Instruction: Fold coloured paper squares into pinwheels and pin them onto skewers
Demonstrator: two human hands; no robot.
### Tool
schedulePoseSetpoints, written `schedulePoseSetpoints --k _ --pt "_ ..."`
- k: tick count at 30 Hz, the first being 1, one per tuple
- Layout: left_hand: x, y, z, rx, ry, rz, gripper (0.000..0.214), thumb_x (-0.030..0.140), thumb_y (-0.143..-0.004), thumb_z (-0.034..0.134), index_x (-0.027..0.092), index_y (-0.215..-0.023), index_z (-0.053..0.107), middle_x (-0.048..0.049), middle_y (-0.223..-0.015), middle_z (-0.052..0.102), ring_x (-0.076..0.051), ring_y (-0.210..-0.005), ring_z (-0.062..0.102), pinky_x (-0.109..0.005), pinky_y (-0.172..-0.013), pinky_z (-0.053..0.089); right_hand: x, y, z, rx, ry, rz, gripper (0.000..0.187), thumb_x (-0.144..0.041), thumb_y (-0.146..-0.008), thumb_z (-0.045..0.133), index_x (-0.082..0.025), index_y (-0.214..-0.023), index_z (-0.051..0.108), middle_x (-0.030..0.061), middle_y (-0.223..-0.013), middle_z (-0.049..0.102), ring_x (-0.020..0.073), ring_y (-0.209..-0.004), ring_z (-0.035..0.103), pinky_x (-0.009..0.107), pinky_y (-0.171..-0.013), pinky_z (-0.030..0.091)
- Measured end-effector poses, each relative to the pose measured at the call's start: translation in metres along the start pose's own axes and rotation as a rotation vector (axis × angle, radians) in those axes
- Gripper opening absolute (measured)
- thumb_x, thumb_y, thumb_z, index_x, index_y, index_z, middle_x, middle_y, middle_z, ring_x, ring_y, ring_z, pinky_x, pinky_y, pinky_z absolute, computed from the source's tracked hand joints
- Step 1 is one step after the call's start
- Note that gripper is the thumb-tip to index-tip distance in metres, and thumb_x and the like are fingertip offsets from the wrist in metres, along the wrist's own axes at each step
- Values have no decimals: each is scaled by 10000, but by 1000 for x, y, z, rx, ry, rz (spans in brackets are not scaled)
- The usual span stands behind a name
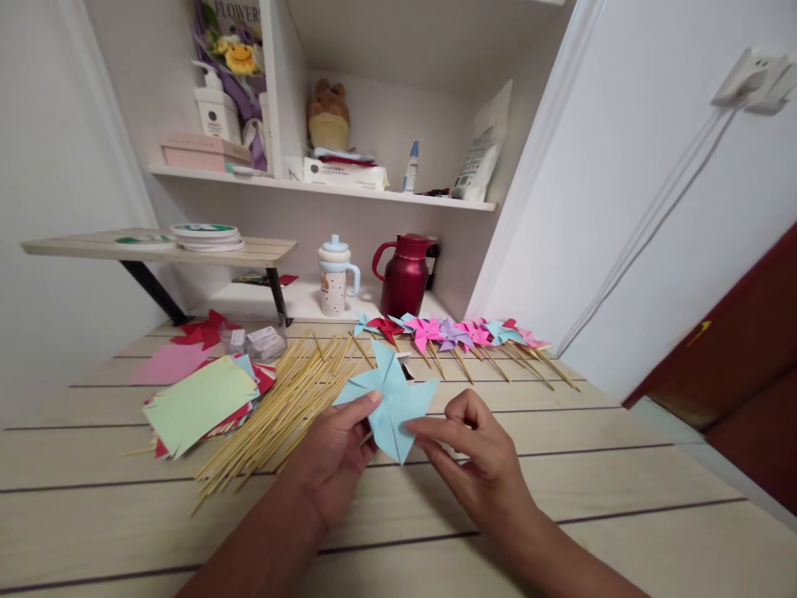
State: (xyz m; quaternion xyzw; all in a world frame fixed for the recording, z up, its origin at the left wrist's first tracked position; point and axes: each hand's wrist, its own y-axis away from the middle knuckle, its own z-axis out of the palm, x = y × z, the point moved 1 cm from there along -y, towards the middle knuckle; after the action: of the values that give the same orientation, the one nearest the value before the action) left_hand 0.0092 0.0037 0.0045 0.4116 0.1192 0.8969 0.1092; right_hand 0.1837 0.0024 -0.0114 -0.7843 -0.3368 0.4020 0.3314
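Observation:
A light blue paper pinwheel (391,394) is held just above the wooden table (623,465) near its middle. My left hand (333,453) pinches its left blade between thumb and fingers. My right hand (476,448) pinches the lower right blade with thumb and forefinger. A pile of thin bamboo sticks (283,407) lies directly left of the hands. Farther left sits a stack of coloured paper squares (199,403), green on top.
A row of finished pinwheels on sticks (461,336) lies behind the hands. Pink paper (171,363), a red pinwheel (202,330) and a small clear box (258,340) lie at the back left. A spouted cup (336,278) and a red jug (404,274) stand against the wall.

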Motion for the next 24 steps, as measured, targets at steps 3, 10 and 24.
schedulePoseSetpoints --k 3,10,24 --pt "-4 2 2 -61 -11 0 183 185 -771 729 116 -941 723 -112 -947 749 -191 -804 689 -298 -743 534 0 -1 -2 6 -24 13 268 -104 -838 654 -291 -996 763 0 -780 413 141 -672 510 249 -522 454" --pt "-13 3 3 -111 -77 63 201 265 -696 801 96 -779 733 -99 -803 728 -161 -725 636 -282 -725 494 1 -4 -3 35 -79 79 114 -193 -828 711 -259 -887 783 15 -740 486 150 -654 526 256 -501 456" --pt "-17 13 11 -95 -155 121 286 399 -675 806 123 -715 746 -67 -703 697 -157 -688 588 -292 -723 469 -1 -8 -3 23 -58 247 125 -265 -831 706 -201 -725 717 6 -706 476 146 -633 483 277 -531 433"
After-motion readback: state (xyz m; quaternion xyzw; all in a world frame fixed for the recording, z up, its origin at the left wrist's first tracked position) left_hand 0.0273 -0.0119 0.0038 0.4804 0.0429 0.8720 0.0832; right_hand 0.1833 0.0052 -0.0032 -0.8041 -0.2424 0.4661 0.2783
